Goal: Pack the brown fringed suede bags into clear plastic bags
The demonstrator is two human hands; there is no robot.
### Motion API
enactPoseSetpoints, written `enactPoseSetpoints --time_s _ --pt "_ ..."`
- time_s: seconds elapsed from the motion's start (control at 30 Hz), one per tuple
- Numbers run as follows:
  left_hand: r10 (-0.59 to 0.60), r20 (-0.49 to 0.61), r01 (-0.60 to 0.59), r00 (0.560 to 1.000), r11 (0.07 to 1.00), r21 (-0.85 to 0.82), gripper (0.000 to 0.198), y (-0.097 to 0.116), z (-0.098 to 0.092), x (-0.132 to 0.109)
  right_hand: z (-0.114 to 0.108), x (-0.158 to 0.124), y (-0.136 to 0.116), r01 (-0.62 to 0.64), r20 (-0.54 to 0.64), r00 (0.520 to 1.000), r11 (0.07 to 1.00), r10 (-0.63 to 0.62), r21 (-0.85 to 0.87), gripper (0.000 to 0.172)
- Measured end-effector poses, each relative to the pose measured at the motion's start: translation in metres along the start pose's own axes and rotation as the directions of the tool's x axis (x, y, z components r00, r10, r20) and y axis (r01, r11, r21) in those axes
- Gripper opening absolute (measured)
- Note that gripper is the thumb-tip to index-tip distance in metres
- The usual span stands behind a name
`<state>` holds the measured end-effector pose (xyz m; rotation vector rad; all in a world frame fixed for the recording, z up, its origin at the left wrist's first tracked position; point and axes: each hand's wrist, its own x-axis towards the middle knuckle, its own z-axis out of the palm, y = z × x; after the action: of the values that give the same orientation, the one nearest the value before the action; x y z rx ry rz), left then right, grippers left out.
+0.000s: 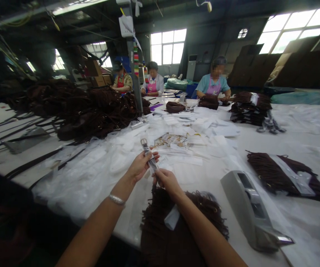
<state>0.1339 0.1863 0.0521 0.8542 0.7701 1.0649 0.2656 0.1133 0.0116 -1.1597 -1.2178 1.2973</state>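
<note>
Between my hands is a dark strap point(145, 146) with a metal buckle point(143, 141) at its upper end and clear plastic around part of it. My left hand point(141, 165) grips it just below the buckle, thumb across the front. Lower down, my right hand point(167, 181) pinches the strap's other end. Beneath my right forearm lies a dark brown fringed bag point(160, 226), partly hidden by the arm. A white strip of wrapping point(172, 218) sits on the bag.
A grey tape dispenser point(246, 207) stands to the right, near another wrapped fringed bag point(285, 174). Plastic sleeves point(93, 174) spread over the table, with small metal pieces point(172, 140) ahead. Brown bags point(93, 107) pile up left, around a post point(136, 66). Several co-workers sit opposite.
</note>
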Motion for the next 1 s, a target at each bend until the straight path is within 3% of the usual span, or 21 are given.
enactPoseSetpoints --time_s 0.13,0.2,0.33,0.4,0.47,0.53,0.63,0.7,0.8,0.87,0.9,0.93,1.0 --pt "0.031 0.062 -0.039 0.998 0.991 0.130 0.041 0.007 0.003 -0.016 0.001 -0.003 -0.011 0.169 -0.199 0.959 0.971 -0.202 -0.171 0.032" --pt "0.017 0.112 -0.040 0.994 0.978 0.205 0.042 0.008 0.005 -0.024 0.001 -0.001 -0.017 0.234 -0.234 0.933 0.956 -0.273 -0.179 0.029" --pt "-0.014 0.244 -0.032 0.970 0.982 0.186 0.048 0.012 0.003 -0.036 0.002 0.008 -0.020 0.222 -0.142 0.965 0.975 -0.220 -0.002 0.032" --pt "-0.007 0.254 -0.028 0.967 0.991 0.133 0.049 0.015 -0.001 -0.038 0.003 0.011 -0.017 0.158 -0.050 0.987 0.978 -0.152 0.140 0.032" --pt "0.034 0.198 -0.055 0.980 0.993 0.102 0.048 0.019 -0.004 -0.039 0.004 0.011 -0.014 0.070 0.039 0.996 0.972 -0.081 0.226 0.035" --pt "0.096 0.081 -0.106 0.992 0.987 0.118 0.042 0.021 -0.006 -0.037 0.006 0.009 -0.013 0.041 0.021 0.999 0.978 -0.046 0.205 0.040" --pt "0.187 -0.076 -0.168 0.979 0.963 0.213 0.036 0.022 -0.007 -0.035 0.008 0.004 -0.018 0.165 -0.130 0.979 0.985 -0.156 0.056 0.038" --pt "0.221 -0.115 -0.183 0.968 0.944 0.273 0.037 0.023 -0.007 -0.034 0.010 0.001 -0.022 0.241 -0.129 0.962 0.970 -0.243 -0.029 0.033" --pt "0.237 -0.107 -0.186 0.966 0.919 0.349 0.040 0.023 -0.008 -0.035 0.012 0.001 -0.024 0.267 -0.092 0.958 0.962 -0.272 -0.057 0.028" --pt "0.336 -0.129 -0.258 0.933 0.874 0.413 0.043 0.021 -0.010 -0.038 0.012 0.003 -0.020 0.246 -0.119 0.963 0.969 -0.243 0.004 0.026" --pt "0.420 -0.143 -0.310 0.896 0.823 0.475 0.044 0.019 -0.011 -0.041 0.012 0.004 -0.018 0.228 -0.131 0.967 0.972 -0.220 0.050 0.026" --pt "0.506 -0.134 -0.357 0.852 0.749 0.559 0.042 0.018 -0.012 -0.044 0.011 0.005 -0.015 0.211 -0.138 0.971 0.973 -0.197 0.096 0.027" --pt "0.608 -0.009 -0.413 0.794 0.549 0.727 0.031 0.014 -0.013 -0.052 0.011 0.007 -0.012 0.195 -0.142 0.974 0.971 -0.175 0.140 0.027"
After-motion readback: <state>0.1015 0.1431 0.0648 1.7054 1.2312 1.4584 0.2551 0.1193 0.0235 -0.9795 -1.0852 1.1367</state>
